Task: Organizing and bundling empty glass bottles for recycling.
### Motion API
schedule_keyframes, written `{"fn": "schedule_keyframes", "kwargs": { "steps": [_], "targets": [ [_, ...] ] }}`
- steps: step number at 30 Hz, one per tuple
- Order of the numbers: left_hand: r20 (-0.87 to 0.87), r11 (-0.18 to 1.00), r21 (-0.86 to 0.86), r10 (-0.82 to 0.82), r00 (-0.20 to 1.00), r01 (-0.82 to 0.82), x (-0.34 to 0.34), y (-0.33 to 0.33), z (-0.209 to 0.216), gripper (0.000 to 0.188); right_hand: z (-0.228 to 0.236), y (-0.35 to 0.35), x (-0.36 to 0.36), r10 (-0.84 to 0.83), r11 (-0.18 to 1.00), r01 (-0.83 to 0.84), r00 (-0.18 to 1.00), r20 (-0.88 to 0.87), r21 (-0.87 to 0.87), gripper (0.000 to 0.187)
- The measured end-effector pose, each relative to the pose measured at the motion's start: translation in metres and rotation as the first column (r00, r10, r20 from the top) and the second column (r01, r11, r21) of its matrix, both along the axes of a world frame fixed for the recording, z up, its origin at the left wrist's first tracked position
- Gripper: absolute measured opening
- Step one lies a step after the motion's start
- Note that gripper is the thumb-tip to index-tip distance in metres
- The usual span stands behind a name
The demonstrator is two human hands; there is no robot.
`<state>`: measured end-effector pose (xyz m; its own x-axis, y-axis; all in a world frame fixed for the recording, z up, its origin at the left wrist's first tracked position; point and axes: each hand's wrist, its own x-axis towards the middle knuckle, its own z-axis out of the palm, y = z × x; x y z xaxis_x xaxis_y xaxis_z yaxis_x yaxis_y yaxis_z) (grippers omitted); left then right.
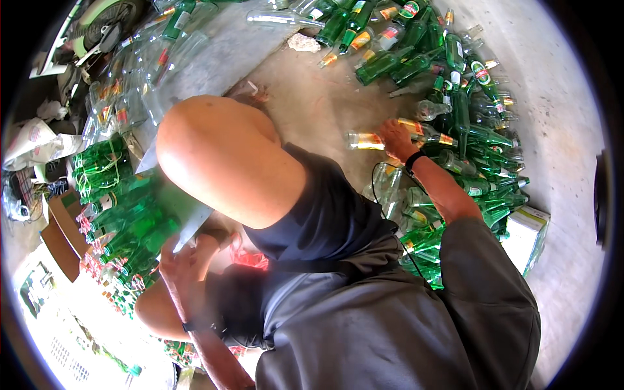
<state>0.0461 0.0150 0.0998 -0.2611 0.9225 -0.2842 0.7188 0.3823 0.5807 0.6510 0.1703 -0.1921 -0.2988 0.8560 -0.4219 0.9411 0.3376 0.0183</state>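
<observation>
My right hand [394, 140] is closed around a clear glass bottle [365, 140] with an orange-yellow label. The bottle lies nearly level, its end pointing left over the bare floor. Just past that hand, another orange-labelled bottle [426, 132] rests on a heap of green bottles [478, 133]. Low on the left, my left hand [179, 263] hangs beside my lower leg, fingers apart, with no held object visible. It is nearest to a group of green bottles [140, 224] standing close together; whether it touches them I cannot tell.
Clear bottles [127, 81] are piled at the upper left, by a wheeled vehicle [97, 32]. Green bottles bound with string [101, 166] stand beside an open cardboard box [65, 227]. A pale box [525, 234] sits right of the heap. My raised knee [214, 156] fills the middle.
</observation>
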Motion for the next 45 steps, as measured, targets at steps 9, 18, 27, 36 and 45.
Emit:
{"fn": "schedule_keyframes", "kwargs": {
  "steps": [9, 18, 27, 36, 45],
  "targets": [
    [0.067, 0.99, -0.103, 0.101, 0.993, -0.094, -0.003, 0.004, 0.002, 0.052, -0.038, -0.01, -0.029, -0.03, 0.999, 0.028, 0.998, -0.062, -0.023, 0.056],
    [0.077, 0.973, -0.147, 0.189, 0.979, -0.177, -0.017, -0.005, -0.014, 0.051, -0.036, -0.008, -0.045, 0.027, 0.998, -0.023, 0.997, 0.071, -0.062, 0.068],
    [0.244, 0.904, -0.248, 0.407, 0.88, -0.349, 0.0, 0.013, -0.003, 0.05, -0.035, -0.008, -0.052, 0.107, 0.99, -0.098, 0.991, -0.081, 0.102, 0.069],
    [0.173, 0.964, -0.148, 0.246, 0.954, -0.222, -0.015, -0.002, -0.014, 0.049, -0.017, -0.003, -0.057, 0.104, 0.99, -0.086, 0.98, -0.172, 0.111, 0.054],
    [0.226, 0.901, -0.229, 0.418, 0.88, -0.369, 0.001, 0.011, 0.002, 0.047, 0.011, -0.014, -0.028, -0.036, 0.993, 0.048, 0.993, -0.115, 0.106, 0.049]
  ]
}}
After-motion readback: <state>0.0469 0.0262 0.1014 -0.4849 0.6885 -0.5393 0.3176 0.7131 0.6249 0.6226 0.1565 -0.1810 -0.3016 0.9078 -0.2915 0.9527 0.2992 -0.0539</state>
